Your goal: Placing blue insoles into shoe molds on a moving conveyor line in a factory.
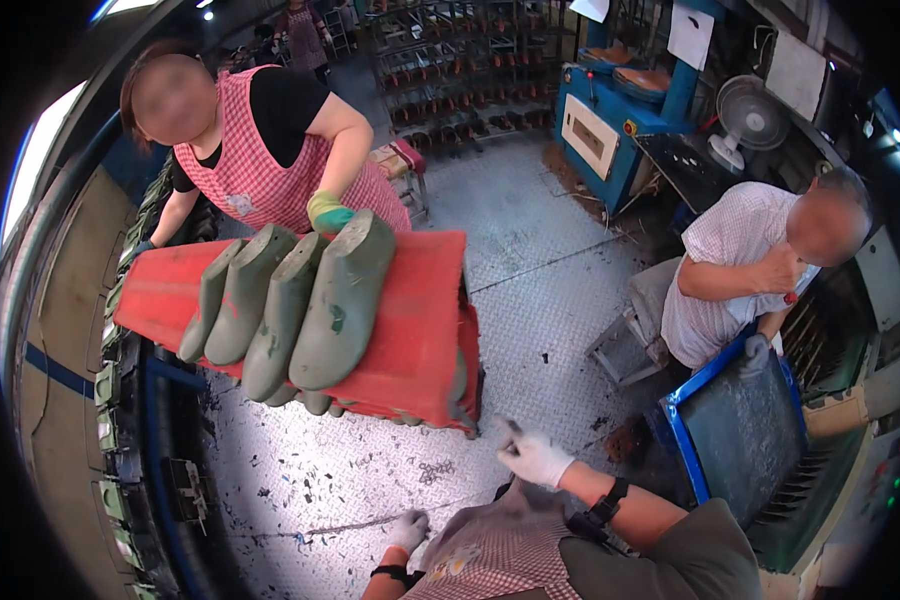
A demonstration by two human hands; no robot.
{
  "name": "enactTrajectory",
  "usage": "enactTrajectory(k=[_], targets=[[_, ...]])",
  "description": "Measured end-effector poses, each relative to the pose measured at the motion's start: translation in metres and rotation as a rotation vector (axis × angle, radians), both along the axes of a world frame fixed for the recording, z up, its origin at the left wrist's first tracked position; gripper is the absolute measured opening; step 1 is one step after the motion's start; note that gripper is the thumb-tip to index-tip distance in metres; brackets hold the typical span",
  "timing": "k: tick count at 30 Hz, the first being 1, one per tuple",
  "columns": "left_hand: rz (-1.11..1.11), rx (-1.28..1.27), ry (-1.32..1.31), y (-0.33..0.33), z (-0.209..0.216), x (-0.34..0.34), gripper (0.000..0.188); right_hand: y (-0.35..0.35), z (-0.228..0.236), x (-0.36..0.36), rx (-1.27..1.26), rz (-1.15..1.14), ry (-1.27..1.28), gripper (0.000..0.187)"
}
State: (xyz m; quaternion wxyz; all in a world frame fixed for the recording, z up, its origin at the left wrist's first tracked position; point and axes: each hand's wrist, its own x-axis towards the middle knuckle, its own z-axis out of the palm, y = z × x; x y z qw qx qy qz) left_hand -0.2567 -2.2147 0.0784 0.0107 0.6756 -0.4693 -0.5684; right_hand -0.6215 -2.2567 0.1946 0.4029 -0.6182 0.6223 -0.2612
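Shoe lasts [300, 300]: four grey-green foot forms, side by side, toes down, lying on the sloped top of a red crate; more lasts show under the crate's lower edge.
Red crate [420, 320]: tilted, held up at left of centre by a co-worker in a checked apron, whose gloved hand [328, 213] rests at the heel of the rightmost last.
Left hand [408, 530]: white glove, low in the view against the wearer's checked apron; fingers curled downward, how far open cannot be told; nothing seen in it.
Right hand [532, 456]: white glove, raised below the crate's right corner, near but apart from it; fingers loosely spread, a small dark item at the fingertips, too small to identify.
Floor [530, 270]: grey metal tread plate, littered with small scraps.
Blue-framed tray [740, 430]: at right, a seated person in a checked shirt just behind it.
Room: workshop; racks [460, 70] at rear, blue machine [610, 120] and fan [748, 115] upper right.
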Motion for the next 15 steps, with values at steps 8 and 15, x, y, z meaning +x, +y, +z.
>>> enactTrajectory(k=[8, 15], targets=[[0.387, 0.213, -0.076, 0.099, -0.031, 0.081, 0.024, 0.016, -0.024, -0.012, 0.129, -0.198, -0.068, 0.042], [0.283, 0.135, 0.002, 0.098, -0.008, 0.089, 0.027, -0.011, 0.018, -0.024, 0.073, -0.891, -0.687, 0.076]])
